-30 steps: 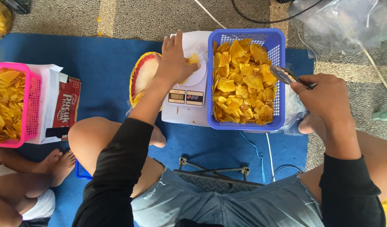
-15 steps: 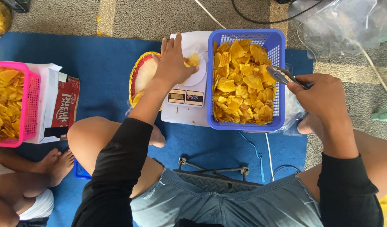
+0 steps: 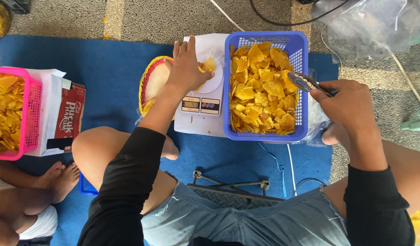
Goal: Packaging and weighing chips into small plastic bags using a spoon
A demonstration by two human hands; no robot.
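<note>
We sit on a blue mat [image 3: 105, 73] with a white kitchen scale [image 3: 201, 98] straight ahead and a blue basket [image 3: 264, 132] of yellow chips [image 3: 260, 91] touching its right edge. To the left of the scale a round yellow-and-red woven basket [image 3: 148, 82] lies partly under our forearm. Further left stand a pink basket [image 3: 30, 114] of the same chips and a red-and-white carton [image 3: 64, 116], with another person's bare foot [image 3: 59, 177] just below them. Crumpled clear plastic bags [image 3: 369, 23] lie at the top right, well apart from the scale. Our left hand [image 3: 188, 66] is spread flat, fingers extended, over the scale's round pan, covering most of a few chips there; it grips nothing we can see. Our right hand [image 3: 344, 102] is closed around the handle end of metal tongs [image 3: 305, 82]. The tongs' long axis runs from the hand up and leftward, the tips pointing over the blue basket's right rim at the chips, slightly parted.
</note>
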